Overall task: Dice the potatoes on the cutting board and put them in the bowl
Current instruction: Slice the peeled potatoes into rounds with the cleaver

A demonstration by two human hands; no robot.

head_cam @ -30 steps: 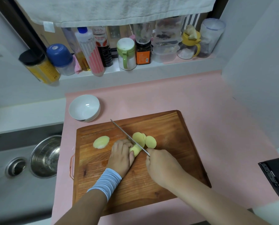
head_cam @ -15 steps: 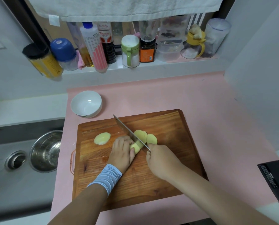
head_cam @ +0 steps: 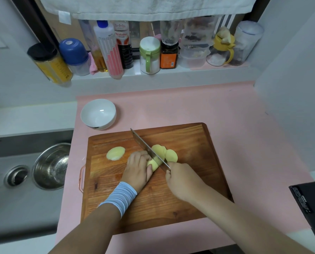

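Knife (head_cam: 147,148) blade now shows its broad flat, tilted up off the board, where a second ago it read as a thin line lying low across the potato; hands and cut pieces sit much as before. Right hand (head_cam: 182,180) is clenched round the handle, which it hides entirely. Left hand (head_cam: 137,168) is curled over the potato end (head_cam: 154,164), pinning it to the wooden cutting board (head_cam: 193,149), knuckles right against the blade's left face. Two potato slices (head_cam: 168,154) lie overlapped just right of the blade; a lone potato piece (head_cam: 115,153) rests apart toward the board's left. White bowl (head_cam: 96,116) stands empty on the pink mat (head_cam: 171,107), off the board's far-left corner. Judgement: slicing stage only, no dice yet. Main risk: the held end is short, so the left thumb and fingertips leave little margin, and a stroke that drifts left would meet them. Second risk: the rounded, wet end could roll or squirt out under pressure. Third: fallen slices crowd the blade's right side and could skew the next cut.
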